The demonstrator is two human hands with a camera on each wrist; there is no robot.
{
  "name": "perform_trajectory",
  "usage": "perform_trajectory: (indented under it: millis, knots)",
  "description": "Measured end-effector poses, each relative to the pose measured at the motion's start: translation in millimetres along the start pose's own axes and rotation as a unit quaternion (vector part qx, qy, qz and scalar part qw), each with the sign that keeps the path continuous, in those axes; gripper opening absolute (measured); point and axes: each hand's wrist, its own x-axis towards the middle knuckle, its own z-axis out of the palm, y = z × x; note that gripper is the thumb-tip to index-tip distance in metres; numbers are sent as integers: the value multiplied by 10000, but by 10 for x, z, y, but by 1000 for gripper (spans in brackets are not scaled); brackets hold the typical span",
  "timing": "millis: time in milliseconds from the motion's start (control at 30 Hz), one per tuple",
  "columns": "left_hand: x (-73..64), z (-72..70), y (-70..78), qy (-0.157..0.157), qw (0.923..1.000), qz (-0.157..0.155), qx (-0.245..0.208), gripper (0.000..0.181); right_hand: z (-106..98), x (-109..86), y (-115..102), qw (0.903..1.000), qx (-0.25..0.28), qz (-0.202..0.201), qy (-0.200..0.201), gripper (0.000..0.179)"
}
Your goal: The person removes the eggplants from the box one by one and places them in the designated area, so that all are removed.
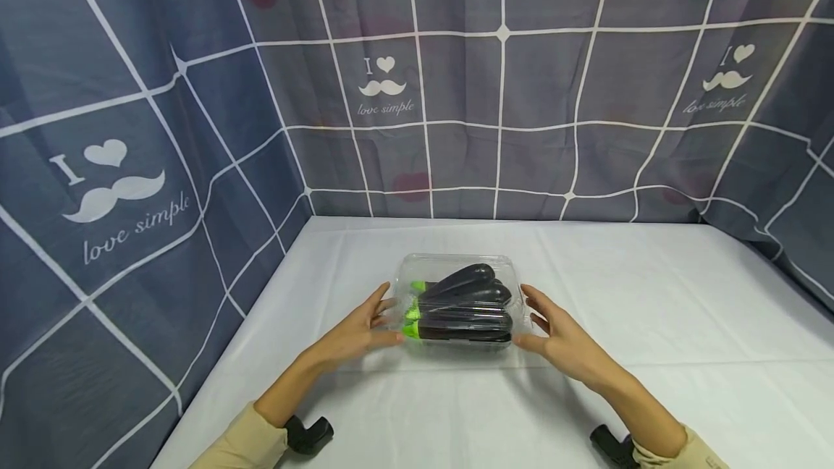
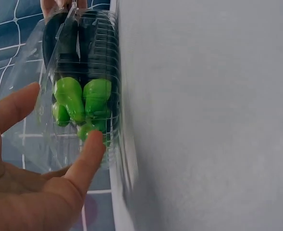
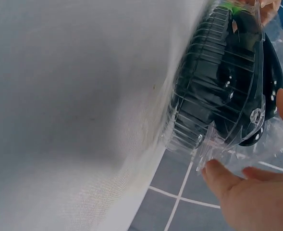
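A clear plastic clamshell box (image 1: 456, 260) sits on the white-covered table, holding several dark eggplants (image 1: 465, 313) with bright green stem ends pointing left. My left hand (image 1: 355, 331) is at the box's left side, its thumb and fingers spread around that end; in the left wrist view one fingertip lies by the green stems (image 2: 70, 96). At the right side is my right hand (image 1: 567, 346), fingers apart and fairly straight. The right wrist view shows a fingertip of it at the box's clear corner (image 3: 211, 144). Whether either hand presses firmly on the plastic is unclear.
The white table cloth (image 1: 619, 273) spreads around the box. Dark grid-patterned curtains (image 1: 456, 93) stand behind and on both sides. A black piece (image 1: 311, 434) sits by the left wrist and another black piece (image 1: 612, 447) by the right.
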Motion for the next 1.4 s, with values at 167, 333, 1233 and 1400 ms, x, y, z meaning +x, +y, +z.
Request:
perform_trajectory:
  millis: [167,333,1233,1400]
  knots:
    - [14,16,-3,-98,9999,-15,125,101,-10,0,-9,9998,2,23,211,92]
    - [18,17,5,-150,9995,-18,261,100,-35,-17,-16,9997,-1,29,228,91]
    - [69,33,5,31,9987,-105,488,104,-32,18,-35,9990,-112,-355,229,72]
    - [117,80,24,270,9981,-136,546,109,-91,203,-143,9967,-506,-538,340,60]
